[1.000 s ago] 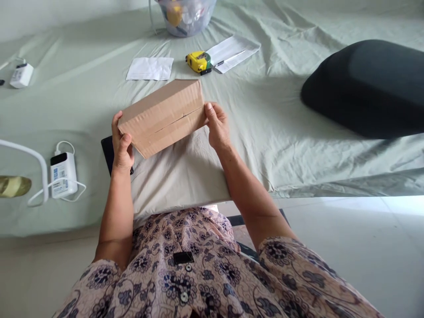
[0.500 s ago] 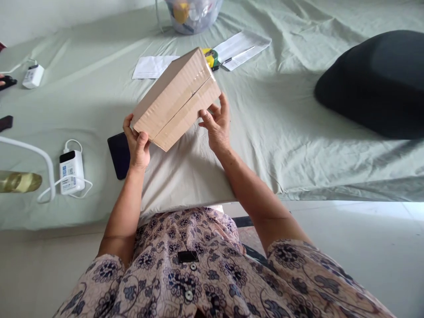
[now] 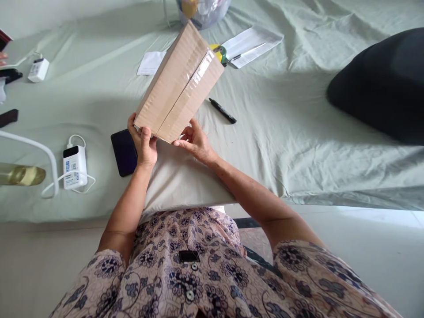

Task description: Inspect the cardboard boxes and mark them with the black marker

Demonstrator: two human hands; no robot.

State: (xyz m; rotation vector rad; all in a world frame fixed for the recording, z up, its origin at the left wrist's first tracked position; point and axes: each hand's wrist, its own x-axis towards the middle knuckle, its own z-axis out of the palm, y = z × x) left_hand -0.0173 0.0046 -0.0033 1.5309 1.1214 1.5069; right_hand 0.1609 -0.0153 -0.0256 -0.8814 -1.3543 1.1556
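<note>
Phone (image 3: 123, 153) on cloth (image 3: 281, 132) just L of L hand (image 3: 145, 148), which grips box (image 3: 180, 90) at near L corner. R hand (image 3: 199, 145) by near R corner, can't tell if gripping. Box tilted over cloth; marker (image 3: 223, 111) to R, tape meas. (image 3: 221, 54) partly behind, tub (image 3: 215, 17) beyond.

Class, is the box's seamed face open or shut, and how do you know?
Shut: on the box, both flaps lie flat, meeting at a seam with shiny tape. Hidden sides: cannot tell.

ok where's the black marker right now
In the head view, just right of centre: the black marker lies on the sheet, right of the box and beyond the right hand.
</note>
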